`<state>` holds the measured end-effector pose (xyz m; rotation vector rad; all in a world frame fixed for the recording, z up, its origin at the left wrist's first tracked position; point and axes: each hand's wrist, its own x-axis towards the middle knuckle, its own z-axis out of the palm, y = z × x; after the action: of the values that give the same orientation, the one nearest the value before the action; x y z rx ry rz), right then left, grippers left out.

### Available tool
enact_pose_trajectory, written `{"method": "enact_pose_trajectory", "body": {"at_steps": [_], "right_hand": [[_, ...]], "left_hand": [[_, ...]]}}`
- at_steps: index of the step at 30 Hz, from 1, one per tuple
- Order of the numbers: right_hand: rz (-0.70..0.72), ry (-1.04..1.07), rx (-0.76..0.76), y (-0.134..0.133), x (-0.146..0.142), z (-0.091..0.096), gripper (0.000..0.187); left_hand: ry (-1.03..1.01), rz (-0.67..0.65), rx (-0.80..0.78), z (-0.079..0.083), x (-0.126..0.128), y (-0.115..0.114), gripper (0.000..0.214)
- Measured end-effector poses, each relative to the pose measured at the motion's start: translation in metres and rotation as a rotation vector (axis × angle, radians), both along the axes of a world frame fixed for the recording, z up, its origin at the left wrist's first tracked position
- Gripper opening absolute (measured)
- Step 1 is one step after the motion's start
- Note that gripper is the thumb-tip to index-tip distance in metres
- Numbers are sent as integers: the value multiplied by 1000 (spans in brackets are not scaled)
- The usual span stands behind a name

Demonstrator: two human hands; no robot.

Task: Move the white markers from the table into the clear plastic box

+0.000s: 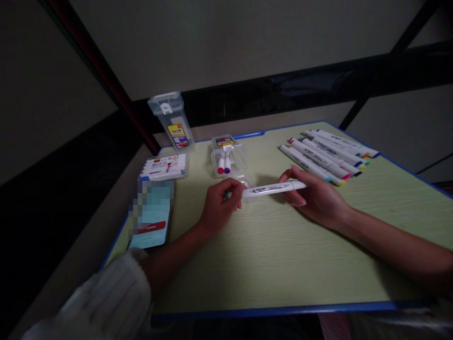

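A white marker (272, 189) with a green end spans the space between my two hands, nearly level above the table. My left hand (222, 204) pinches its green end between thumb and fingers. At the other end, my right hand (314, 196) has its thumb and fingers closed around the barrel. Just beyond my hands lies a clear plastic case (240, 159) with its opening toward me and its lid partly hidden behind my left hand. Inside it are a red-ended marker (221, 163) and a purple-ended marker (227, 163).
Several white markers (320, 153) with coloured ends lie side by side at the right. An upright clear case (171, 123) stands at the back left, behind a flat pack of white pens (164, 166). A lit phone (152, 215) lies near the left edge of the blue-rimmed table (265, 269).
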<state>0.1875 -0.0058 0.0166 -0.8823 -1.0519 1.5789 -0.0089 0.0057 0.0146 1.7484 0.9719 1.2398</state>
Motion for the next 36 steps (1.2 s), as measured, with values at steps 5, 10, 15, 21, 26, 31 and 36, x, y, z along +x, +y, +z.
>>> {"method": "enact_pose_trajectory", "body": {"at_steps": [5,10,15,21,26,31,36], "right_hand": [[-15,8,-14,1,0,-1,33],[-9,9,-6,2,0,-2,32],[-2,14,2,2,1,-2,32],[-23,23,-16,1,0,-2,32],[-29,45,-33,2,-1,-2,32],[-23,60,-34,2,-1,-2,32],[-25,68,-43,2,0,-3,31]], "left_hand": [[-2,-14,11,-1,0,0,18],[14,-7,6,1,0,0,17],[-5,-11,-12,0,0,0,17],[-13,-18,-16,1,0,0,15],[-39,-14,-25,0,0,-1,13],[-55,-22,-30,-2,-1,0,11],[-60,-5,-12,-3,0,1,9]]}}
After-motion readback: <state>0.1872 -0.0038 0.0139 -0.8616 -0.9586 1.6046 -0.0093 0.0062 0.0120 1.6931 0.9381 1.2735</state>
